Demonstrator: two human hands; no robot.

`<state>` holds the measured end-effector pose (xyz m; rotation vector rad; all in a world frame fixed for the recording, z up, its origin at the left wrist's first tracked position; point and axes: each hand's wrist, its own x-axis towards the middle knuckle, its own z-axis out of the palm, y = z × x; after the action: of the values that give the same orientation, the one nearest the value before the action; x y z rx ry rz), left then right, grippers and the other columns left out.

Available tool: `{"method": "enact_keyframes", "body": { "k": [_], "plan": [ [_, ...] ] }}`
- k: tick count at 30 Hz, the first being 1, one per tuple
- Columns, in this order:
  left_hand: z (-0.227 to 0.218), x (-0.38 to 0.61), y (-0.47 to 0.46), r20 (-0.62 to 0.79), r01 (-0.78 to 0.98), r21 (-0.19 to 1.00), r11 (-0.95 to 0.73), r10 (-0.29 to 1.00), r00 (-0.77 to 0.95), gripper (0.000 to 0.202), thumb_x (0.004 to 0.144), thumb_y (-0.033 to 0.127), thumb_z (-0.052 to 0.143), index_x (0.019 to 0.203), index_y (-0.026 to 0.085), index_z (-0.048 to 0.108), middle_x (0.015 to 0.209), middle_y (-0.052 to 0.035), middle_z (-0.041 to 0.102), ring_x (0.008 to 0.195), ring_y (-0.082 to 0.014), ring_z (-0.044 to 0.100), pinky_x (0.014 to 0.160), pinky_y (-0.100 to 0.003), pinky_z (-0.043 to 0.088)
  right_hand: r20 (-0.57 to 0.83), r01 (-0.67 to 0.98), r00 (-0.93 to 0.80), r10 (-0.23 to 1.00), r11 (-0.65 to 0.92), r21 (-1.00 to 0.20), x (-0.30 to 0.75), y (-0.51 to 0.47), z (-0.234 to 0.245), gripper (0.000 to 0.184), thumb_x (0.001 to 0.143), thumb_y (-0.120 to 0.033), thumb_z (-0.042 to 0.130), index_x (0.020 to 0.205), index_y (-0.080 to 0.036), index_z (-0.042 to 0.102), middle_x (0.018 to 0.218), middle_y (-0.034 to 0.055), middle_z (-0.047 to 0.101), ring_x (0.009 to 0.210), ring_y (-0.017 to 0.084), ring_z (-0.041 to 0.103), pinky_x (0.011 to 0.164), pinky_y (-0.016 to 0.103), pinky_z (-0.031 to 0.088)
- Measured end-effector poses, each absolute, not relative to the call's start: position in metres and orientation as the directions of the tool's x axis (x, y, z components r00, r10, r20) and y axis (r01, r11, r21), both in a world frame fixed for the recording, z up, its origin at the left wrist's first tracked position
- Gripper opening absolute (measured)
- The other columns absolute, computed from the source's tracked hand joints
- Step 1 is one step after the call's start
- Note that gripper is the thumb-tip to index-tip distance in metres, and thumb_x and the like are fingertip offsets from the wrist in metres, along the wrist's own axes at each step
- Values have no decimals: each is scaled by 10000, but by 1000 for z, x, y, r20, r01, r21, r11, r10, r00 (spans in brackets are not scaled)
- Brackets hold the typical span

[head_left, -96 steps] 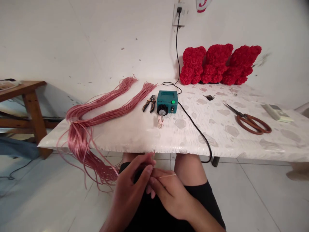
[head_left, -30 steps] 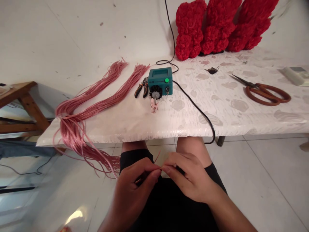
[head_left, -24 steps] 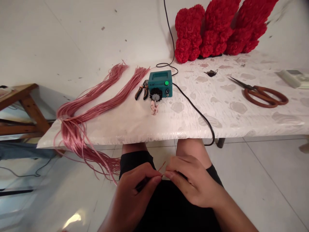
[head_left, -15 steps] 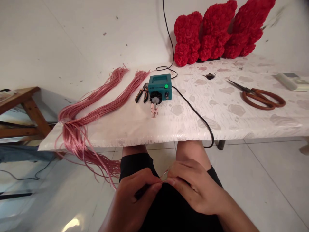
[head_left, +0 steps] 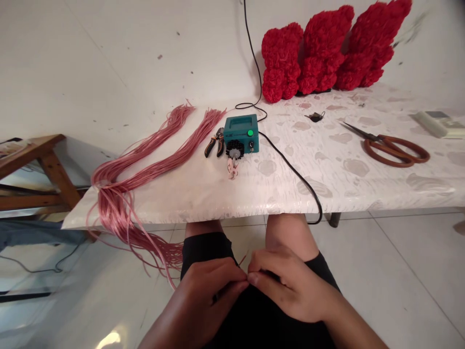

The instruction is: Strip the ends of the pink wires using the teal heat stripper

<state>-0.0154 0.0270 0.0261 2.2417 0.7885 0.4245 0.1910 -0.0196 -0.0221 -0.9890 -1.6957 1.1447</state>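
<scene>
Over my lap, my left hand (head_left: 214, 291) and my right hand (head_left: 286, 283) meet fingertip to fingertip, thumb and forefinger of each pinched together. A short end of thin pink cord (head_left: 243, 260) sticks up between them; the rest of it is hidden by the fingers. Ahead on the table lies a tied bundle of long pink cords (head_left: 160, 167), its lower part hanging over the front edge. A small teal machine (head_left: 241, 131) with a green button, a black toothed wheel and a pink clip at its front stands beyond my hands.
Orange-and-black pliers (head_left: 215, 143) lie left of the machine. Large brown-handled scissors (head_left: 394, 148) rest on the right of the covered table (head_left: 276, 194). Red flower-covered shapes (head_left: 323, 53) lean against the wall. A black cable (head_left: 298, 169) loops over the front edge.
My fingertips have come together, closing the small gap between the hands. Less of the pink cord shows now. The view has shifted slightly.
</scene>
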Motion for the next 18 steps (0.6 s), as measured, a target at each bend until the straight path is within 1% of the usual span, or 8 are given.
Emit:
{"method": "enact_keyframes", "body": {
  "k": [5,8,10,13,18],
  "plan": [
    [33,-19,26,-45,441,687,-578,572,819,170,984,135,543,842,205,604,768,47,627,667,-74,578,635,-184,409,162,112,-408,899,225,-968,190,-23,-28,145,983,-207,557,842,-199,583,782,-41,587,711,90,540,650,215,396],
    [34,-20,23,-133,515,672,-533,597,791,152,962,127,549,848,210,605,792,50,658,692,-86,603,660,-200,418,128,127,-410,903,196,-972,189,-24,-30,161,988,-239,566,836,-196,599,779,-39,600,709,92,547,648,214,397],
    [33,-20,20,-165,566,656,-500,636,753,139,968,156,546,866,217,617,800,52,676,706,-95,614,671,-211,420,105,145,-383,918,173,-974,187,-23,-31,176,993,-256,562,833,-195,607,760,-40,599,688,91,536,622,212,385],
    [31,-21,18,-177,611,627,-483,675,716,156,987,198,521,879,221,631,794,48,684,711,-108,615,680,-225,423,85,123,-365,927,138,-983,185,-21,-32,180,993,-253,559,834,-191,612,742,-43,589,670,88,523,609,208,383],
    [32,-21,19,-154,611,623,-489,689,708,170,947,162,541,815,215,634,763,39,701,682,-120,633,640,-222,426,110,106,-376,920,160,-981,183,-16,-30,193,984,-264,574,819,-179,625,709,-46,571,647,89,518,601,213,389]
  ]
}}
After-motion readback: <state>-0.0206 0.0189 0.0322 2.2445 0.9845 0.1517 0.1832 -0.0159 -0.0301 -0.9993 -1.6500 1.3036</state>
